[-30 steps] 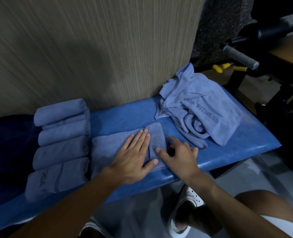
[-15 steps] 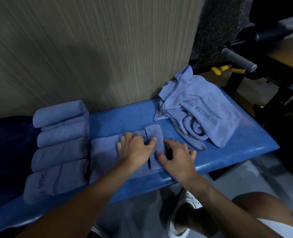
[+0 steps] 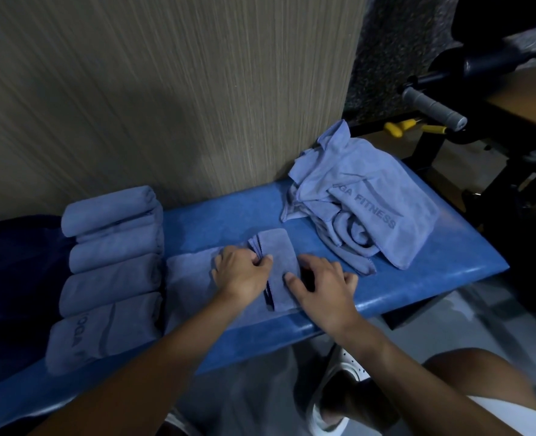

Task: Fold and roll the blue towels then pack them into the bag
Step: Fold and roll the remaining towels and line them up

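Note:
A folded blue towel (image 3: 188, 278) lies flat on the blue padded bench (image 3: 235, 221), its right end turned over into a short flap (image 3: 276, 253). My left hand (image 3: 241, 273) has its fingers curled, pinching the flap's folded edge. My right hand (image 3: 321, 286) rests on the flap's right side, thumb on the cloth, fingers spread. Several rolled blue towels (image 3: 112, 262) lie side by side at the bench's left. A heap of loose blue towels (image 3: 364, 199) printed "FITNESS" sits at the right. A dark blue fabric shape (image 3: 15, 278), possibly the bag, lies at far left.
A wood-grain wall panel (image 3: 166, 89) stands right behind the bench. Black gym equipment with a grey handle (image 3: 433, 107) and yellow pins (image 3: 398, 127) is at the right. My knee (image 3: 467, 388) and white shoe (image 3: 342, 372) are below the bench's front edge.
My left hand was flat on the towel; its fingers have curled and now pinch the flap's edge. My right hand has stayed on the flap's right side.

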